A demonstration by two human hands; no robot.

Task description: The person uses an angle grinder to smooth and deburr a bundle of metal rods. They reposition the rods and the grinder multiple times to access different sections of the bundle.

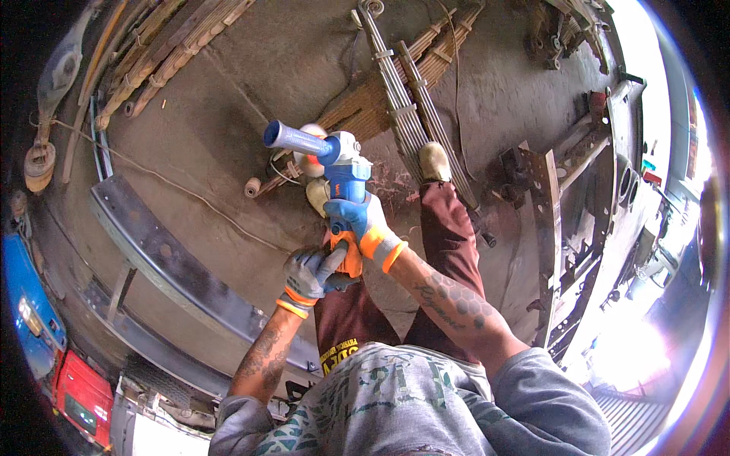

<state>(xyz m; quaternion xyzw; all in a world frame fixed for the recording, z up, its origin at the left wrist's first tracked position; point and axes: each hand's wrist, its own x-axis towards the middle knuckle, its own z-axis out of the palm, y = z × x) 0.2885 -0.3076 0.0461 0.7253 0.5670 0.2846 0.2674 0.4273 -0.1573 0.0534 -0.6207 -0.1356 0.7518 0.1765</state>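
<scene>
In the middle, above my legs, I hold a blue angle grinder (347, 181) with a silver gear head and an orange rear end. Its blue side handle (293, 137) sticks out to the left. My right hand (363, 215), in a blue-grey glove with an orange cuff, is wrapped round the body. Lower down, my gloved left hand (307, 271) is closed on the orange rear part; some of its fingers are hidden. A pale round disc (310, 164) shows partly behind the grinder's head.
Leaf-spring packs (395, 95) lie on the floor ahead, near my right shoe (435, 161). More springs (171, 53) lie far left. A dark steel beam (182, 258) runs along my left, with a cable (201, 199) beside it. A holed steel frame (549, 228) stands right.
</scene>
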